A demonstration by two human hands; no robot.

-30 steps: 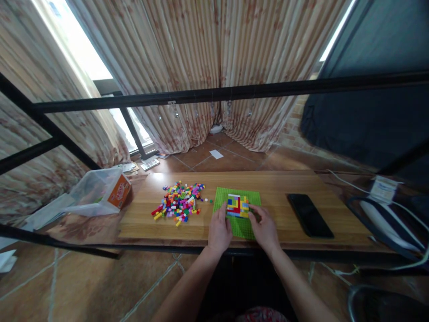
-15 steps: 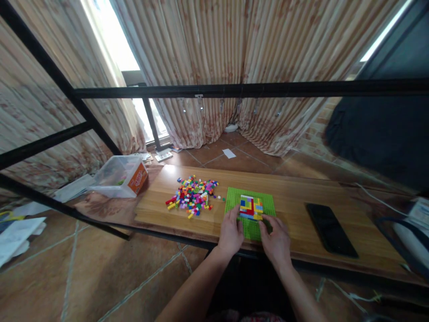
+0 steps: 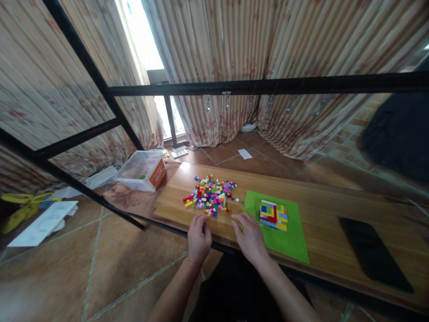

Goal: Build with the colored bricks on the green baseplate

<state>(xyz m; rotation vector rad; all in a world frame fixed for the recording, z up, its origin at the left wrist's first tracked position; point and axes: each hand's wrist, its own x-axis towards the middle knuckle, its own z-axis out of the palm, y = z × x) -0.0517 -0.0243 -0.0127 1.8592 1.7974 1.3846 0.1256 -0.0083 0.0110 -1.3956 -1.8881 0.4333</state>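
Note:
My left hand (image 3: 199, 238) hovers by the table's front edge, just in front of a pile of small coloured toy bricks (image 3: 211, 194). Its fingers are loosely curled, with a small gap to the thumb, and I see no brick in it. My right hand (image 3: 250, 238) is at the left edge of a green baseplate (image 3: 291, 239), thumb and fingers apart, with a bit of green showing between them. On the baseplate sits a flat brick build (image 3: 274, 215) in red, blue, yellow and white; neither hand touches it.
A clear plastic box (image 3: 142, 172) with an orange label stands left of the wooden tabletop (image 3: 321, 214). A black phone-like slab (image 3: 375, 252) lies at the right. Black metal bars (image 3: 284, 85) cross beyond the table, before curtains (image 3: 214, 53). Papers (image 3: 43, 223) lie on the floor.
Both hands have left the brick build and moved left, the left one to the front of the brick pile, the right one to the baseplate's left edge. The view has turned left.

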